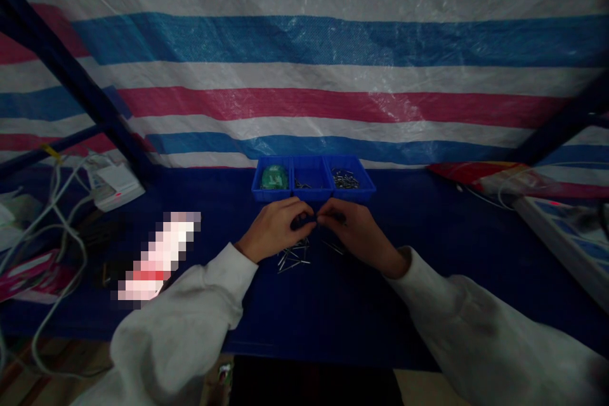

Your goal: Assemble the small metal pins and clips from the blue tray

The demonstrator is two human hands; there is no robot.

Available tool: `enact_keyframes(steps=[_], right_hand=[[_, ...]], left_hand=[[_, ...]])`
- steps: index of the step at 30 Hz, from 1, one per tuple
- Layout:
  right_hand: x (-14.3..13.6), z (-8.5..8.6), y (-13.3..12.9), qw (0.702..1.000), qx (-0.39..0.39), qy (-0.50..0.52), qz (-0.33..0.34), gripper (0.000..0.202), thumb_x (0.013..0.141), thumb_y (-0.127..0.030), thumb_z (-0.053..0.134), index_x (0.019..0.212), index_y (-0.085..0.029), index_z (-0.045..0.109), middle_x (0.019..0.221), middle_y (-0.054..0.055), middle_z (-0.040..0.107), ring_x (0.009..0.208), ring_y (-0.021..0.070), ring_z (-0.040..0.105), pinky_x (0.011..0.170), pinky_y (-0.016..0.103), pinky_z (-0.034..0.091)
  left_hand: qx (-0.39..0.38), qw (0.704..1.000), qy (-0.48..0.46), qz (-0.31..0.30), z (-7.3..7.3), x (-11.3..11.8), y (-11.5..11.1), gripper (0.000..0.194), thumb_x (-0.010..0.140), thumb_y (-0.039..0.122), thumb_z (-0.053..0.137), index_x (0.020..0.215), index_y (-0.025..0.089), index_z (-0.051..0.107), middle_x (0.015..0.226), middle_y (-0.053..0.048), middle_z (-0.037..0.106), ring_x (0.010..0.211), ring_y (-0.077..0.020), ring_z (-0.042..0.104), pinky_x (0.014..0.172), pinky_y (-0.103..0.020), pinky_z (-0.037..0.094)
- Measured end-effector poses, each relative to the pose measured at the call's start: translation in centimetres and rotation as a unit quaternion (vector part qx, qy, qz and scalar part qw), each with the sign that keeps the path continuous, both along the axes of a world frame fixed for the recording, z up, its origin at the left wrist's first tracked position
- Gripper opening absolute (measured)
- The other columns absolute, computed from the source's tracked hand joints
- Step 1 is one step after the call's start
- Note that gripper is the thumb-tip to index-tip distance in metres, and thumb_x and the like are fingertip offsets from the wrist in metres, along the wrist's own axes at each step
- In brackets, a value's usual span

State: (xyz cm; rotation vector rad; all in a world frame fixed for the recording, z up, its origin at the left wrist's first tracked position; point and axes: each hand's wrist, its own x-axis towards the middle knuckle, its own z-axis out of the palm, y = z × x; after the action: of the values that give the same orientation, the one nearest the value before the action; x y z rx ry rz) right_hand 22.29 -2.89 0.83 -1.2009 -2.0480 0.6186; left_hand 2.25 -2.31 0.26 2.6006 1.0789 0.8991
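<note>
My left hand [280,223] and my right hand [354,228] meet over the blue table, thumb and fingers pinched, fingertips almost touching. Whatever sits between the fingertips is too small and dark to make out. Under my left hand lies a loose pile of thin metal pins [292,259]. A few similar pins [334,246] lie beneath my right hand. Just beyond the hands stands a blue three-part bin [311,194]. Its left compartment has a green bundle [275,177], the middle a few small metal pieces [301,184], the right a heap of small metal parts [345,179].
A pixelated bright phone-like object [159,257] lies left of my sleeve. Tangled white cables [59,216] and a white power strip [118,187] occupy the far left. At right are a red package [480,174] and a white-edged panel [561,244]. Striped plastic sheeting [333,38] hangs behind.
</note>
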Motion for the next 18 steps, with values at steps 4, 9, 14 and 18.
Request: enact_keyframes(steps=[4,9,14,18], right_hand=[[-0.13,0.01,-0.04,0.999,0.004,0.032,-0.006,0.009,0.086,-0.022,0.063,0.079,-0.020,0.067,0.075,0.000,0.071,0.068,0.0144,0.063,0.064,0.027,0.043],[-0.09,0.02,0.00,0.998,-0.001,0.060,-0.024,0.014,0.086,-0.027,0.066,0.074,-0.019,0.067,0.072,-0.001,0.070,0.065,0.0140,0.060,0.063,0.026,0.042],[0.06,0.23,0.04,0.999,-0.011,0.032,-0.024,0.013,0.086,-0.029,0.067,0.077,-0.020,0.070,0.075,-0.001,0.072,0.067,0.0141,0.062,0.065,0.026,0.042],[0.02,0.06,-0.03,1.000,-0.021,0.006,-0.004,0.017,0.087,-0.033,0.065,0.077,-0.020,0.071,0.070,-0.002,0.070,0.061,0.0131,0.059,0.061,0.026,0.039]], left_hand=[[-0.010,1.000,0.000,-0.019,-0.13,0.08,-0.03,0.011,0.087,0.027,0.065,0.093,0.018,0.065,0.083,-0.001,0.064,0.074,-0.0141,0.061,0.065,-0.025,0.048],[-0.040,0.999,-0.026,-0.020,0.00,0.34,-0.17,0.011,0.091,0.023,0.059,0.087,0.016,0.067,0.076,0.000,0.062,0.066,-0.0112,0.059,0.062,-0.023,0.045],[-0.030,0.999,-0.045,-0.001,0.38,0.23,-0.05,0.013,0.094,0.022,0.055,0.094,0.018,0.068,0.083,-0.002,0.066,0.073,-0.0131,0.062,0.066,-0.025,0.047],[-0.032,0.997,-0.065,0.002,0.14,0.06,0.14,0.015,0.095,0.025,0.055,0.101,0.020,0.067,0.086,-0.002,0.069,0.073,-0.0132,0.063,0.066,-0.026,0.049]])
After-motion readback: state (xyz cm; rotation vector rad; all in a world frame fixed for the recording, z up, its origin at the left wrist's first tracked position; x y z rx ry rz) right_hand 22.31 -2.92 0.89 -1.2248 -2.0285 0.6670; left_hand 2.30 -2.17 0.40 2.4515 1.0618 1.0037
